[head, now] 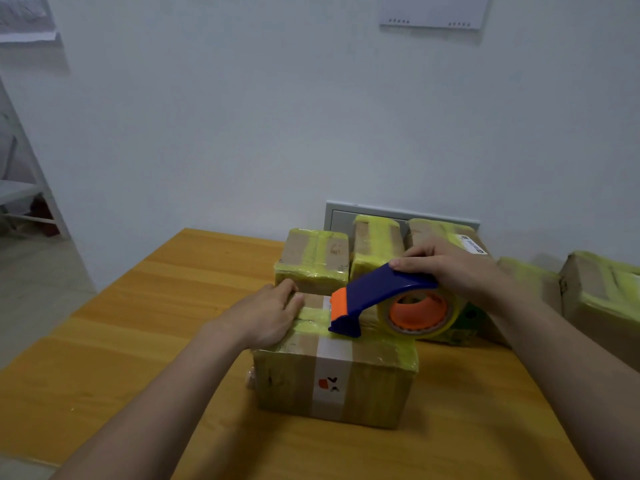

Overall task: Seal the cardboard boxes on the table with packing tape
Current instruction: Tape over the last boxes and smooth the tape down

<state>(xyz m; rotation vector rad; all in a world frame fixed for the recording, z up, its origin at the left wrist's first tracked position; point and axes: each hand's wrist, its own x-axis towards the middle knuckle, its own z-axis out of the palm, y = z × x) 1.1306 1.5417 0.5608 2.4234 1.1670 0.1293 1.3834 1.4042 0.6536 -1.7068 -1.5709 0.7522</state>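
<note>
The front cardboard box (374, 386) sits on the worktop (156, 323) at lower centre of the frame, its top already crossed by yellowish tape. The left hand (266, 317) lies flat on the box's upper left edge, fingers straight, its grip apart and pressing down. The right hand (446, 268) has its grip clamped on the blue tape dispenser (377, 292), whose orange-tipped nose touches the top of the box just right of the left fingers. The tape roll (450, 317) with its orange core hangs over the box's right side.

This looks like the laying of one more strip across the top. To do it well:
- hold the box down firmly with the flat hand so it does not slide
- pull the dispenser in one steady line, nose low, so the tape lies without wrinkles
- run the strip over the edge and down the side before tearing it on the blade
- smooth the end with the fingers

As for writing, a white strip (332, 362) runs down the front face and bears a red blotch and dark marks (329, 384) that read roughly as "V" and "A". A white printed label (469, 242) sits on a taped box (436, 228) behind the right hand, its print too small to read. Faint pen marks on the rear box (313, 261) at centre are not legible. Another taped box (602, 299) stands at the right edge of the frame
</note>
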